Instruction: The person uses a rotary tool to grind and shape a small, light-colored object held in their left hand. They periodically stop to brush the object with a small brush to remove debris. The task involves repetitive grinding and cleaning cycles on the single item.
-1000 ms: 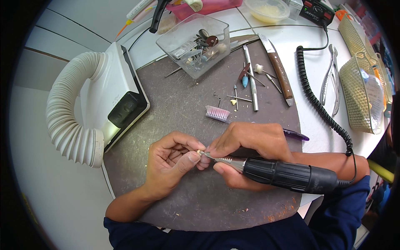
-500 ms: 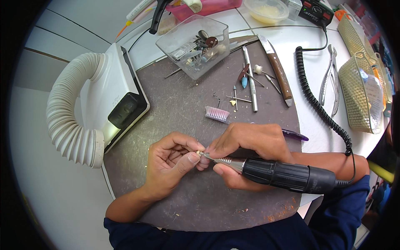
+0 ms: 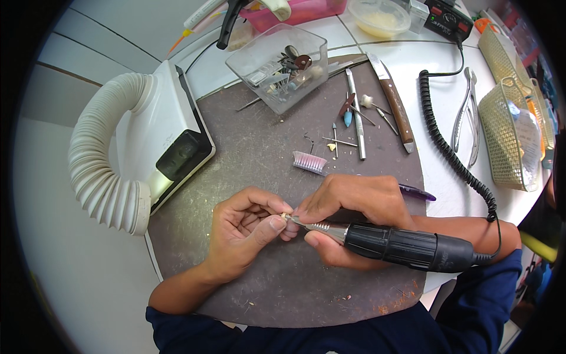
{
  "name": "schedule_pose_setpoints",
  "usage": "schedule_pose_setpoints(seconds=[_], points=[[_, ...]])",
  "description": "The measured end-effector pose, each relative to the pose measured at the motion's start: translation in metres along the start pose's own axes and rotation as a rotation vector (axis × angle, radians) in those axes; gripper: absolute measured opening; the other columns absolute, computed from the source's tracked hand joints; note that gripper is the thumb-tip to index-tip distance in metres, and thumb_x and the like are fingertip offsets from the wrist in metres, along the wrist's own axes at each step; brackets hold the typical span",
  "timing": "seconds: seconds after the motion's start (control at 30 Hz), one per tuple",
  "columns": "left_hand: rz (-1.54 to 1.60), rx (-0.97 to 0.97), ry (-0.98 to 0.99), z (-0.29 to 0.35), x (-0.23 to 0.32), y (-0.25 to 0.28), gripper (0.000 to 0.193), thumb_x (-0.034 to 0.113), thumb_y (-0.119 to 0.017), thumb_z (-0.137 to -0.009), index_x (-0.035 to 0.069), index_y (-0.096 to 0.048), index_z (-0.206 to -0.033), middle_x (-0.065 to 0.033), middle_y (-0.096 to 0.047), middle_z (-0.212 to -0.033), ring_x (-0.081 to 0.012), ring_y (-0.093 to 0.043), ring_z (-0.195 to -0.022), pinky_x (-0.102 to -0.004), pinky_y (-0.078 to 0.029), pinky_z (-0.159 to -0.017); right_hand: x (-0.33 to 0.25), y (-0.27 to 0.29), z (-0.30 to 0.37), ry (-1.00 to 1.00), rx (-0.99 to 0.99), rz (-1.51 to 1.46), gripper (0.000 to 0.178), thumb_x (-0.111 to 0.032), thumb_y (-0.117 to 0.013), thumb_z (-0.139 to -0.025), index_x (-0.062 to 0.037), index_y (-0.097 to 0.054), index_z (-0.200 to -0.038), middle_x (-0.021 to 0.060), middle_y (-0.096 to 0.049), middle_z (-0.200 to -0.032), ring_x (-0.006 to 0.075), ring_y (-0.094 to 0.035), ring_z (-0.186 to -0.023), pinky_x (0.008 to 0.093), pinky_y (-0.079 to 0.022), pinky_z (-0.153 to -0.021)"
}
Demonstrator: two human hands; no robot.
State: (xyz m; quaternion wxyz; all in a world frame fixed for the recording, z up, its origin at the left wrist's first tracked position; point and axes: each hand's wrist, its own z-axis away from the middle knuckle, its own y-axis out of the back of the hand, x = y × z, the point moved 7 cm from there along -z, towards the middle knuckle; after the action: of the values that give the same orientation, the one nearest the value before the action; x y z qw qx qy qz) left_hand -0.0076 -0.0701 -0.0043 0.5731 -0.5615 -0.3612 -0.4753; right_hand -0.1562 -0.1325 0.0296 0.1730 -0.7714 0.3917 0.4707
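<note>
My left hand (image 3: 250, 227) pinches a small ivory-coloured, tooth-like piece (image 3: 284, 216) between thumb and fingertips; most of it is covered. Wrapped around the metal nose of a black rotary handpiece (image 3: 407, 245) is my right hand (image 3: 354, 203). The handpiece's tip meets the little piece, and the two hands are close together at the fingertips. Just beyond them lies a toothbrush (image 3: 309, 161) with pale pink bristles. Its handle seems to run under my right hand, where a purple end (image 3: 417, 192) shows.
A clear plastic box (image 3: 277, 71) of burs and discs stands at the back. Right of it lie a wooden-handled knife (image 3: 395, 103), a metal rod (image 3: 356, 118) and several burs. Pliers (image 3: 466, 121), a coiled cord (image 3: 448, 150) and baskets (image 3: 507, 141) are at right; a white hose unit (image 3: 109, 156) at left.
Both hands keep the same grip, with the handpiece tip still at the small piece. The view has shifted slightly; nothing on the bench has visibly moved.
</note>
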Motion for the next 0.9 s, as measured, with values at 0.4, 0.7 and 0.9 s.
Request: schedule_pose_setpoints(seconds=[0.4,0.7,0.9], points=[[0.007,0.003,0.009,0.0016,-0.0018,-0.0006,0.016,0.001,-0.058,-0.092,-0.004,-0.056,-0.108,-0.0136,-0.065,-0.095,-0.0148,-0.065,-0.087,-0.0274,-0.055,-0.079,-0.0022,0.0007,-0.0008,-0.006,-0.038,0.011,0.011,-0.005,-0.070,-0.074,-0.0010,-0.063,-0.083,0.0103,-0.064,-0.072,0.0229,-0.063,-0.060,0.0297,-0.049,-0.055],[-0.019,-0.009,0.020,0.0021,0.0006,-0.0039,0.016,0.002,-0.059,-0.093,-0.004,-0.056,-0.108,-0.0128,-0.065,-0.095,-0.0145,-0.065,-0.087,-0.0269,-0.055,-0.080,-0.0062,0.0006,-0.0022,-0.004,-0.067,0.024,0.012,-0.003,-0.069,-0.076,0.0006,-0.064,-0.086,0.0097,-0.067,-0.076,0.0210,-0.068,-0.066,0.0279,-0.053,-0.059],[0.013,-0.017,0.011,0.0006,-0.0011,-0.0029,0.017,0.003,-0.059,-0.093,-0.004,-0.056,-0.108,-0.0126,-0.065,-0.095,-0.0144,-0.065,-0.087,-0.0268,-0.055,-0.079,-0.0060,0.0011,-0.0017,-0.027,-0.052,0.003,0.012,-0.002,-0.069,-0.077,0.0008,-0.064,-0.088,0.0097,-0.068,-0.077,0.0194,-0.068,-0.068,0.0269,-0.053,-0.060]])
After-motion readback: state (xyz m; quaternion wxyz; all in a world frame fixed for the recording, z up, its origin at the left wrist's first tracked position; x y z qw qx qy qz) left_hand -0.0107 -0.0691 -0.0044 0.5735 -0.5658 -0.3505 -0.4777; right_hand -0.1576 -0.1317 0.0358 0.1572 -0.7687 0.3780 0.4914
